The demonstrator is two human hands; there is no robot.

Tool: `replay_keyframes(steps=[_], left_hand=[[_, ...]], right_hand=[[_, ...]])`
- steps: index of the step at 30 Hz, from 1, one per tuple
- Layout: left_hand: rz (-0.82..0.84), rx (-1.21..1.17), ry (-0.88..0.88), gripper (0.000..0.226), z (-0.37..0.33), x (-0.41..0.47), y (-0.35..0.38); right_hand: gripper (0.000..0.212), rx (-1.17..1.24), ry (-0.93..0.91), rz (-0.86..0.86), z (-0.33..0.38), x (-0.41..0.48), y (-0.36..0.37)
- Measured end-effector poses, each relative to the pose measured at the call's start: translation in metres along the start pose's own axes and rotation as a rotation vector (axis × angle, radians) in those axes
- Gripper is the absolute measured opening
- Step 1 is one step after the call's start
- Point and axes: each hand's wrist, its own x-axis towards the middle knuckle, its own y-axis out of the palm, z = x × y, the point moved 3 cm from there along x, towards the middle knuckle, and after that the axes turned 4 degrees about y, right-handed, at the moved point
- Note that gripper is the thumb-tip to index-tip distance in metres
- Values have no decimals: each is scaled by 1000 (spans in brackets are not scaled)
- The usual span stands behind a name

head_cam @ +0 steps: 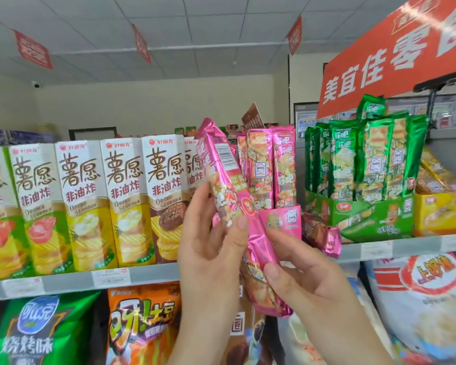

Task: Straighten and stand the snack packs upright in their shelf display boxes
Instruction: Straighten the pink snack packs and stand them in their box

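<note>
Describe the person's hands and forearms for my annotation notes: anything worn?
Nothing worn shows. The left hand and right hand are bare: no gloves, rings, watch or bracelets visible. Both forearms are bare to the frame edge, no sleeves. The fingers have short, unpainted nails.

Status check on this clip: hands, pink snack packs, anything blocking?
Left hand and right hand both grip tilted pink pack. Pink display box holds upright packs. Loose pink pack lies flat beside it.

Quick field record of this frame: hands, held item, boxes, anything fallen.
left hand: grips upper pink pack, tilted left
right hand: grips lower pink pack, below the shelf edge
pink box: a few pink packs upright
green box: green packs upright
fallen pack: lying on shelf between pink and green boxes
</note>
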Motion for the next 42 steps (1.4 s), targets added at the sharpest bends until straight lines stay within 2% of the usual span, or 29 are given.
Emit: replay_keyframes(steps=[7, 10, 14, 19, 23, 28, 31, 36, 40, 42], left_hand=[[206, 6, -76, 65, 8, -32, 14], [274, -50, -146, 65, 11, -42, 19], [302, 12, -123, 65, 11, -48, 20], [292, 292, 10, 74, 15, -66, 25], [280, 558, 67, 73, 20, -86, 28], [336, 566, 33, 84, 21, -97, 25], [365, 436, -58, 88, 20, -101, 16], [392, 259, -136, 69, 13, -98, 4], [336, 250, -94, 44, 8, -97, -6], [299, 286, -54, 40, 7, -92, -11]], right_hand=[[30, 200, -91, -263, 4, -2, -6], [24, 215, -115, -295, 7, -5, -11], [17, 162, -86, -319, 3, -11, -21], [20, 26, -82, -254, 9, -16, -35], [45, 14, -93, -204, 10, -19, -42], [48, 3, -48, -142, 0, -26, -51], [41, 5, -44, -130, -4, -29, -54], [38, 36, -30, -105, -10, -32, -49], [42, 138, 23, -39, -22, -36, -40], [43, 187, 68, -8, -26, -39, -29]])
